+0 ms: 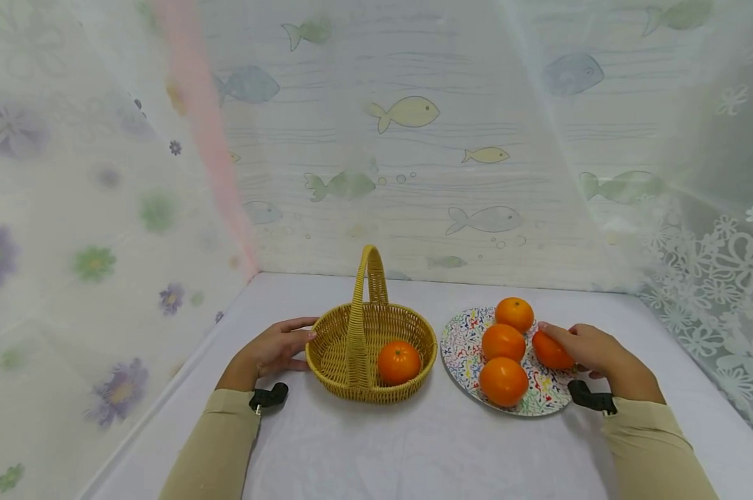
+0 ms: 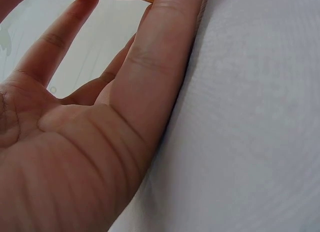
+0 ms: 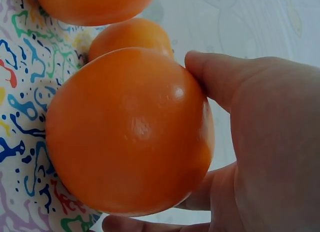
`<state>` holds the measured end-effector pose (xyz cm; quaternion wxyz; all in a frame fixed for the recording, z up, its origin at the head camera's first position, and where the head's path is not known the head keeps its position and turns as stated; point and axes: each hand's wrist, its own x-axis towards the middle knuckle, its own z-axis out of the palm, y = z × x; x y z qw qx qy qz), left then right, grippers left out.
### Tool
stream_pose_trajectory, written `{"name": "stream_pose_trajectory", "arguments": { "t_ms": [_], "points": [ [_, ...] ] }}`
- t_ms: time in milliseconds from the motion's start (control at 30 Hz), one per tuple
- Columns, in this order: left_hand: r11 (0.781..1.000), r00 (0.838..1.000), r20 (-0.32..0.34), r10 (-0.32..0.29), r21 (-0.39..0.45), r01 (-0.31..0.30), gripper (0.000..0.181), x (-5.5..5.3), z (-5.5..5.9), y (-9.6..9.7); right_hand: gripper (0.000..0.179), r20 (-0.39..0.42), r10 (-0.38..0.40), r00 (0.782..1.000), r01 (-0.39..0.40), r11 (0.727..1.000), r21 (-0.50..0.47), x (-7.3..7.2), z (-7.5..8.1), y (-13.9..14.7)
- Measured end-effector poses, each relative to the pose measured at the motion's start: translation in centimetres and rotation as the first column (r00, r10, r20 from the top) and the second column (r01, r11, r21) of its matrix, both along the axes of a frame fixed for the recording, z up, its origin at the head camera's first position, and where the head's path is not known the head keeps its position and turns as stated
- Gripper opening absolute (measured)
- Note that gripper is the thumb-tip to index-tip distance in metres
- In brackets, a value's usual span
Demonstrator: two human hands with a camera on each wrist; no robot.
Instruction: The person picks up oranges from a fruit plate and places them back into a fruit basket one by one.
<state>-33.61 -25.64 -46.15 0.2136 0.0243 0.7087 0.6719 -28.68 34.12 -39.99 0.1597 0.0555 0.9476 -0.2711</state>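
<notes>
My left hand (image 1: 278, 348) is at the left side of a yellow woven basket (image 1: 326, 378) with a tall arched handle. Its fingertips touch the rim, and the left wrist view shows the fingers (image 2: 150, 57) fairly straight. Inside the basket, right of the handle, lies one orange (image 1: 399, 362). To the right, my right hand (image 1: 595, 349) grips an orange (image 3: 130, 132) at the right part of a round, colourfully patterned plate (image 1: 460, 347). The thumb lies on its upper side, with other fingers curled beneath it in the right wrist view.
Three more oranges stand in a row on the plate, the far one (image 1: 514, 315), the middle one (image 1: 503, 344) and the near one (image 1: 504, 382). A white cloth (image 1: 376, 451) covers the table. Sheer curtains with fish and flowers hang behind and at both sides.
</notes>
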Motion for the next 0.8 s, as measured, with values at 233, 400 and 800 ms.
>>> {"name": "stream_pose_trajectory", "arguments": {
  "t_ms": [233,400,800],
  "points": [
    [1.000,1.000,-0.006,0.003,-0.008,-0.003,0.063,0.15,0.10,0.08,0.097,-0.020,0.013,1.000,-0.012,1.000,0.011,0.32,0.27,-0.45],
    [1.000,1.000,-0.006,0.001,-0.003,-0.001,0.063,0.16,0.11,0.07,0.090,-0.023,0.021,1.000,-0.021,1.000,-0.007,0.53,0.13,-0.83],
    [1.000,1.000,-0.011,0.001,-0.004,-0.001,0.064,0.13,0.07,0.07,0.099,-0.115,0.054,0.992,-0.050,0.998,0.040,0.37,0.27,-0.26]
  ]
}}
